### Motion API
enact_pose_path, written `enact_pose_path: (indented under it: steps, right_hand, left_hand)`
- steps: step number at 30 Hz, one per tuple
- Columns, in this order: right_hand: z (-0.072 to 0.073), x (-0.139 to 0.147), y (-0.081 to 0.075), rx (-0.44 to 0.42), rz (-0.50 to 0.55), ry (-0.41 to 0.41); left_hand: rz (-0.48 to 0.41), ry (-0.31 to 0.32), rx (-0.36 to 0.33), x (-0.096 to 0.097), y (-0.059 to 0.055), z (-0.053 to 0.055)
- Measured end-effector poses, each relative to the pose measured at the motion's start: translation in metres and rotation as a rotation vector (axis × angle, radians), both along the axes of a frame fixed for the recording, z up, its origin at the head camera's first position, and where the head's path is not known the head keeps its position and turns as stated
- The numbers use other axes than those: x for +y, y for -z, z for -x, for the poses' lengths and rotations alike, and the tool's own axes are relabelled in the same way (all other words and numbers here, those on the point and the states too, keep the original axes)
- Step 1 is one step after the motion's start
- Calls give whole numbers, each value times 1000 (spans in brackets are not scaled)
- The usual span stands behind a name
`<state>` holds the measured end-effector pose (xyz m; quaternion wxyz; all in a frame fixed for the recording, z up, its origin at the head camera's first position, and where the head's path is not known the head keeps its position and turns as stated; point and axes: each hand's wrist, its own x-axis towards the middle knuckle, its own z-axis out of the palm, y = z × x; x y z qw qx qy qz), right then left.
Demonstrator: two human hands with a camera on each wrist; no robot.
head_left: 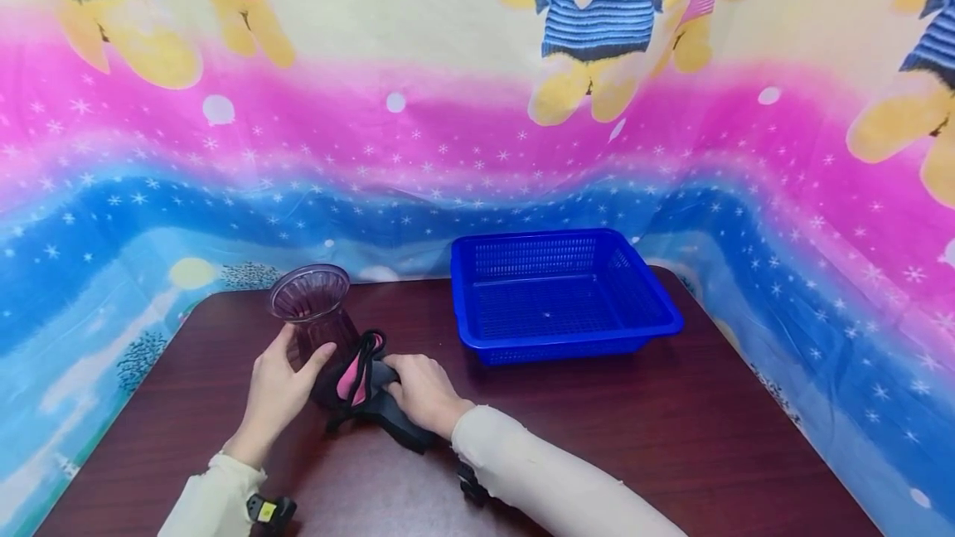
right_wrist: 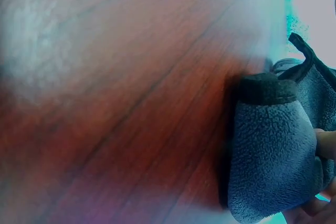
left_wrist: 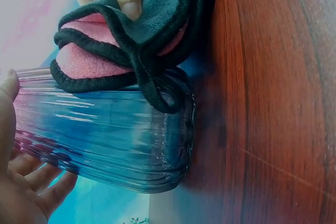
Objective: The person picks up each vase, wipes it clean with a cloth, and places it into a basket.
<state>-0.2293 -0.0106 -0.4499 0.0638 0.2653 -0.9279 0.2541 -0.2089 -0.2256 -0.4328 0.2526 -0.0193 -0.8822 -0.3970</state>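
Dark red-brown wood-grain surface (head_left: 634,437), pale glare (head_left: 358,483) toward front. Printed cloth backdrop (head_left: 418,139) on three sides: cream, pink and blue bands, white snowflakes (head_left: 503,156), yellow plush figures (head_left: 597,31) in striped tops.

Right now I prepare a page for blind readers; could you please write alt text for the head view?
A person's left hand holds a translucent purple, ribbed, flared vase, while the right hand grips a gray-and-pink cloth with black edging beside it. On the dark brown table, farther right, sits a blue plastic basket before a snowflake-printed backdrop.
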Motion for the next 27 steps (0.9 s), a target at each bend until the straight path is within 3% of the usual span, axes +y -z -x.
enact_pose_path:
  steps: [10,27]
  right_hand:
    - [-1,0,-6,-9,28,4]
    - [1,-7,-32,29,67,31]
  left_hand:
    - [-14,82,-19,-4,5,3]
    - [2,131,-4,-8,10,6]
